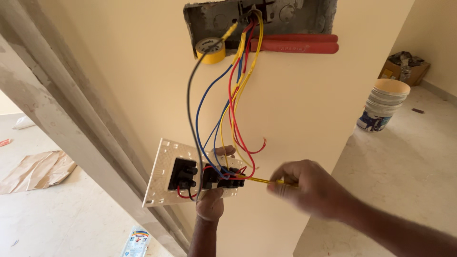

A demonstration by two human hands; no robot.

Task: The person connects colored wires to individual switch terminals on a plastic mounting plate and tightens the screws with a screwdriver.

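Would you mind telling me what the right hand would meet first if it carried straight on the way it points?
The right hand points left along the yellow-handled tool it holds. Straight on, it would likely meet the black switch modules on the white switch plate that the left hand supports, though depth is unclear.

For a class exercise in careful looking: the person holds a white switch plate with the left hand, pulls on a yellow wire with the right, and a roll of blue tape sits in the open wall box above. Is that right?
Not quite. The roll of tape in the wall box is yellow, not blue, as the head view shows. The rest stands: the left hand holds the white switch plate, and the right hand pulls on a yellow wire.
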